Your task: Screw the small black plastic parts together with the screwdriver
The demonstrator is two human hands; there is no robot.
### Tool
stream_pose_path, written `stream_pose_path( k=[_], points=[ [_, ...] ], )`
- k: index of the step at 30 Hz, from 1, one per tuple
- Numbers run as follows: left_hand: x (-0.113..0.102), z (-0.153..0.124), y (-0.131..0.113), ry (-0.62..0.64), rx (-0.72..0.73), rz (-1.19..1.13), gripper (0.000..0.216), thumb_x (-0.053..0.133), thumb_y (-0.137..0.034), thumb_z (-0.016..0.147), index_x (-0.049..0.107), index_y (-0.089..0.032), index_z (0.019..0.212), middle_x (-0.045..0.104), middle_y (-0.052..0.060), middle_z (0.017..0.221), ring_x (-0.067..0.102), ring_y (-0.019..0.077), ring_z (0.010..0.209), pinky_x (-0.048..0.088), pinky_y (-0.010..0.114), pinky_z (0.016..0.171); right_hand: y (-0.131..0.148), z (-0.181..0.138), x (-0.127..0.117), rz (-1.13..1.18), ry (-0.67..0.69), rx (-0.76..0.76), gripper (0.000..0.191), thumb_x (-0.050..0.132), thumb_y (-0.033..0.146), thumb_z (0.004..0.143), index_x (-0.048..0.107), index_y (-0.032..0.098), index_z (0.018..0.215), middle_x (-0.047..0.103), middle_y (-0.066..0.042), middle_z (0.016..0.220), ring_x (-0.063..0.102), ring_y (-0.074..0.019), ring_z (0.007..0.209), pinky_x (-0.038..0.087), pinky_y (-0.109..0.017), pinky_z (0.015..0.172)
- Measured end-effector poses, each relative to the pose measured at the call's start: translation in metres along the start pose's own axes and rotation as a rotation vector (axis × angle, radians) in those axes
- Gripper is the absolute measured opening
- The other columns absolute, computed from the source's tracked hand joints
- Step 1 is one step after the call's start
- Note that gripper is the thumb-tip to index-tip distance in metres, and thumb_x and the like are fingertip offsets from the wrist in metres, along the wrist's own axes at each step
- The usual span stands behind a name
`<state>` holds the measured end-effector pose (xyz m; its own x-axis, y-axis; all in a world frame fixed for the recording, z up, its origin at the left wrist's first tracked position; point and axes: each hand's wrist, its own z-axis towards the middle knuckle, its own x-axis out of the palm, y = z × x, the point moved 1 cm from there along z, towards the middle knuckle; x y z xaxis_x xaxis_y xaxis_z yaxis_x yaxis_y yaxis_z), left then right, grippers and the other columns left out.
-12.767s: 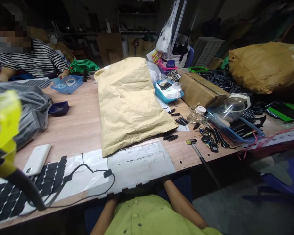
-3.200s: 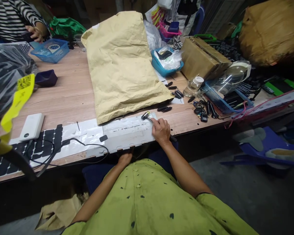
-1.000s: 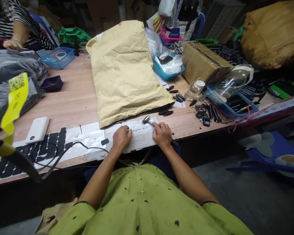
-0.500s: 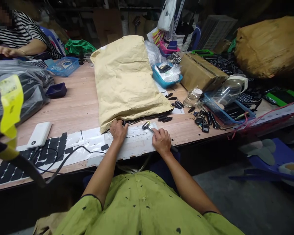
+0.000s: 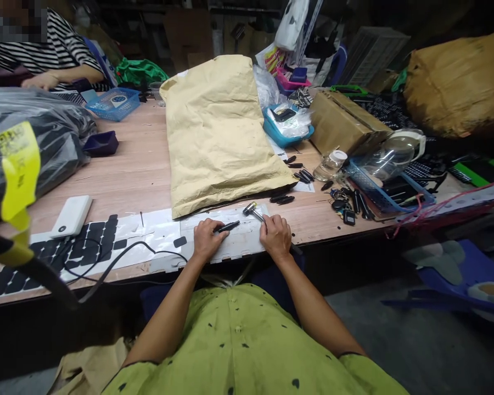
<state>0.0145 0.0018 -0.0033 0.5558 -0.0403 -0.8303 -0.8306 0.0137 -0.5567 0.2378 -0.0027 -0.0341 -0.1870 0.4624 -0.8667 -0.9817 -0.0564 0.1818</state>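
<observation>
The left hand (image 5: 206, 239) pinches a slim black tapered rod (image 5: 230, 225), pointing right toward the silver-shafted hammer (image 5: 251, 208) the right hand (image 5: 276, 236) grips.

A crowded wood-grain table (image 5: 138, 175), carrying goods on every side.
Around a tan paper bag (image 5: 226, 131) as the clock's centre, twelve being the far side: a cardboard box (image 5: 337, 123) at three, a key fob (image 5: 348, 218) at four, slim black pieces (image 5: 286, 200) at five, a pale sheet (image 5: 239, 248) at six, a black-squared sheet (image 5: 109, 233) at eight, a purple tray (image 5: 101, 145) at nine.
</observation>
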Motion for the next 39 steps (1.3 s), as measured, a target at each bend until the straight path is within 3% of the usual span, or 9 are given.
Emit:
stream_pose_path(
  k=[9,16,21,27,34,39],
  points=[
    [0.0,0.002,-0.003,0.018,-0.003,-0.015,0.02,0.069,-0.029,0.082,0.076,-0.027,0.1,0.07,0.004,0.097,0.059,0.0256,0.1,0.044,0.038,0.091,0.002,-0.001,-0.018,0.196,0.012,0.028,0.021,0.047,0.019,0.092,0.066,0.019,0.1,0.064,-0.009,0.097,0.056,-0.0235,0.091,0.043,-0.033,0.079],
    [0.0,0.002,-0.007,0.018,-0.034,-0.059,0.016,0.071,-0.029,0.081,0.078,-0.027,0.096,0.071,0.003,0.096,0.058,0.025,0.101,0.044,0.039,0.092,0.028,-0.024,-0.039,0.413,0.109,-0.144,0.031,0.043,0.019,0.097,0.063,0.021,0.121,0.073,-0.007,0.105,0.068,-0.0191,0.095,0.052,-0.028,0.079],
    [0.001,0.003,-0.008,0.014,-0.039,-0.084,0.015,0.073,-0.027,0.079,0.078,-0.027,0.092,0.071,0.002,0.093,0.058,0.0248,0.099,0.043,0.038,0.091,0.04,-0.025,-0.047,0.404,0.1,-0.184,0.041,0.039,0.017,0.1,0.065,0.025,0.13,0.074,-0.006,0.105,0.069,-0.017,0.096,0.054,-0.027,0.085],
    [0.003,0.004,-0.007,-0.014,-0.043,-0.1,0.01,0.074,-0.025,0.078,0.078,-0.027,0.087,0.071,0.002,0.09,0.059,0.0241,0.096,0.043,0.038,0.089,0.044,-0.026,-0.041,0.352,0.046,-0.286,0.042,0.045,0.01,0.096,0.071,0.026,0.125,0.072,-0.004,0.086,0.066,-0.0157,0.079,0.051,-0.024,0.073],
    [0.003,0.003,-0.006,-0.018,-0.024,-0.103,0.01,0.074,-0.025,0.077,0.078,-0.026,0.086,0.072,0.002,0.091,0.059,0.0247,0.097,0.043,0.038,0.089,0.039,-0.024,-0.045,0.391,0.003,-0.177,0.042,0.044,0.013,0.098,0.069,0.027,0.129,0.074,-0.004,0.095,0.067,-0.0154,0.084,0.051,-0.024,0.078],
    [0.002,0.003,-0.005,-0.005,-0.023,-0.096,0.01,0.074,-0.027,0.077,0.077,-0.026,0.087,0.072,0.002,0.089,0.059,0.0245,0.096,0.042,0.039,0.089,0.037,-0.026,-0.041,0.358,0.038,-0.205,0.042,0.045,0.011,0.096,0.07,0.027,0.125,0.073,-0.003,0.092,0.066,-0.015,0.082,0.05,-0.023,0.075]
  ],
)
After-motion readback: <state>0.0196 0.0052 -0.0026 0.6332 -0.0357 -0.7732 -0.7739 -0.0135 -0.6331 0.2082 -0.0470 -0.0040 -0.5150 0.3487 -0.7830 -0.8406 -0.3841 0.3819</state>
